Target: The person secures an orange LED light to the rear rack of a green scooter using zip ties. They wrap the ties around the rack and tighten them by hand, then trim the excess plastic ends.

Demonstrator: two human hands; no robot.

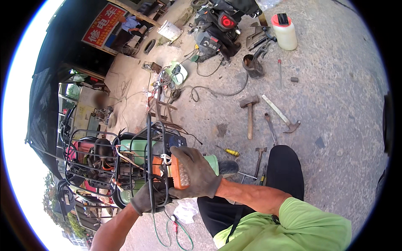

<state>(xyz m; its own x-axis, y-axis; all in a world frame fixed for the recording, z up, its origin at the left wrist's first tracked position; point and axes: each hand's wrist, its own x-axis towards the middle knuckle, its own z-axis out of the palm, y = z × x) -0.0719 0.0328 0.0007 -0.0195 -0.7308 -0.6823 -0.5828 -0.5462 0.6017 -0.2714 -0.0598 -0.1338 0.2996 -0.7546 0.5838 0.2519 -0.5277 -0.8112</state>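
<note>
A black wire basket (90, 167) is at the left, on a green vehicle body (136, 147). At its right rim sits an orange lamp-like block (180, 172) with a clear patterned face. My gloved right hand (197, 171) is wrapped round the outer side of this block, thumb below and fingers above. My gloved left hand (147, 198) reaches through the basket's wires under the block. Its fingers are partly hidden by the bars, so what they hold does not show. A white tie or clip (166, 159) hangs beside the block.
On the ground to the right lie a mallet (250, 115), a claw hammer (282, 114), a wrench (270, 127), a yellow screwdriver (231, 152) and a small hammer (260, 161). Farther off stand a scooter (217, 33) and a white jug (285, 35). A person (132, 25) sits in back.
</note>
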